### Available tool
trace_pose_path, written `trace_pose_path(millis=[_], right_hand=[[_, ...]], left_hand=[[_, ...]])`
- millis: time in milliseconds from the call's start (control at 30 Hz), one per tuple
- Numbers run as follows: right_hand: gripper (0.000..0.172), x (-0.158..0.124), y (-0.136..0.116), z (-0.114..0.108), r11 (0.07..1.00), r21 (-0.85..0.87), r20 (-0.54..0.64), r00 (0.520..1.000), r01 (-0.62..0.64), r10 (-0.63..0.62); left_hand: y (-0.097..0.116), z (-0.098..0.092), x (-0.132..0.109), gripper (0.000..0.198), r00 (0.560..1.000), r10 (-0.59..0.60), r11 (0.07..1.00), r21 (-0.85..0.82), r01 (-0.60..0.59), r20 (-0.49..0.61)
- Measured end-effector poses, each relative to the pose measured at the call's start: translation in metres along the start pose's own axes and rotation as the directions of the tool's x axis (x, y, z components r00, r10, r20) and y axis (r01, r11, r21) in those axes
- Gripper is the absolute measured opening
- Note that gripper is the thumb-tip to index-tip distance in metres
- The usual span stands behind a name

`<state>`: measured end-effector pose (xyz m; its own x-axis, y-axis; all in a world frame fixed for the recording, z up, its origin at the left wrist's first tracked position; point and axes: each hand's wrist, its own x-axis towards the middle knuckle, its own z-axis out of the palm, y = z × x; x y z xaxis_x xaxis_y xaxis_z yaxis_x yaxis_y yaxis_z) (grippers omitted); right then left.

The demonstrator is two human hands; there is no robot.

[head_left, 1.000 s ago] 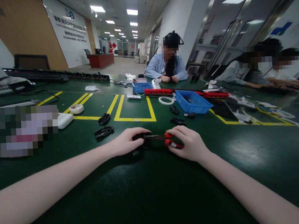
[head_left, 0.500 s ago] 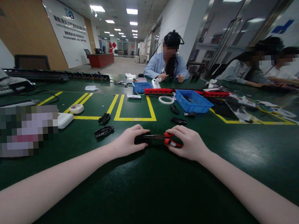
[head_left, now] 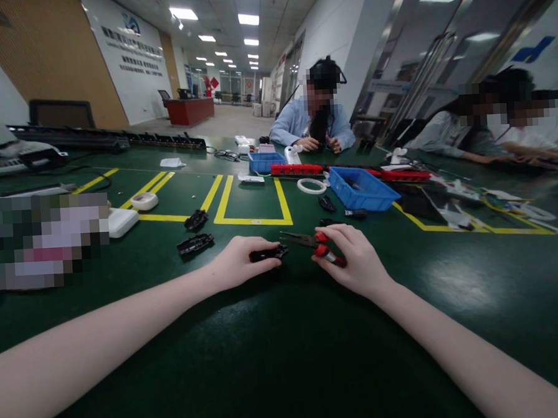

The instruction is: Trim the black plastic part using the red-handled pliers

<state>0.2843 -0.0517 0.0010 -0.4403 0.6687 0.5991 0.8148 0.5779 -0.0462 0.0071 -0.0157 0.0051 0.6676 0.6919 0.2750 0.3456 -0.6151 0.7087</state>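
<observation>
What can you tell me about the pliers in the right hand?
The pliers are long-nosed: slim dark metal nose, red-and-black grips. The right hand holds the grips, seemingly just off the green table, nose pointing left, tip just short of the small black part under the left hand.

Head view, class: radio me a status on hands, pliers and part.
Left hand shut on black part, on green table. Right hand shut on red-handled pliers, nose raised beside part. Loose black pieces and blue bin beyond, nothing between.
</observation>
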Motion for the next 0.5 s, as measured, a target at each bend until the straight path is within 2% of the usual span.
trace_pose_path(millis=[233,400,500], right_hand=[[0.042,0.0002,0.0010,0.0004,0.993,-0.114,0.007,1.000,0.024,-0.024],[0.039,0.0009,0.0009,-0.0007,0.995,-0.094,-0.024,1.000,0.017,-0.020],[0.039,0.0005,0.0010,-0.0012,0.997,-0.077,-0.008,1.000,0.013,-0.014]], left_hand=[[-0.0008,-0.0002,-0.0023,0.030,0.999,-0.023,1.000,0.016,0.024,-0.050],[-0.0032,0.0019,-0.0024,0.032,0.980,0.103,0.995,0.001,-0.104,-0.169],[-0.0052,0.0019,-0.0013,0.028,0.969,0.160,0.987,0.012,-0.160,-0.189]])
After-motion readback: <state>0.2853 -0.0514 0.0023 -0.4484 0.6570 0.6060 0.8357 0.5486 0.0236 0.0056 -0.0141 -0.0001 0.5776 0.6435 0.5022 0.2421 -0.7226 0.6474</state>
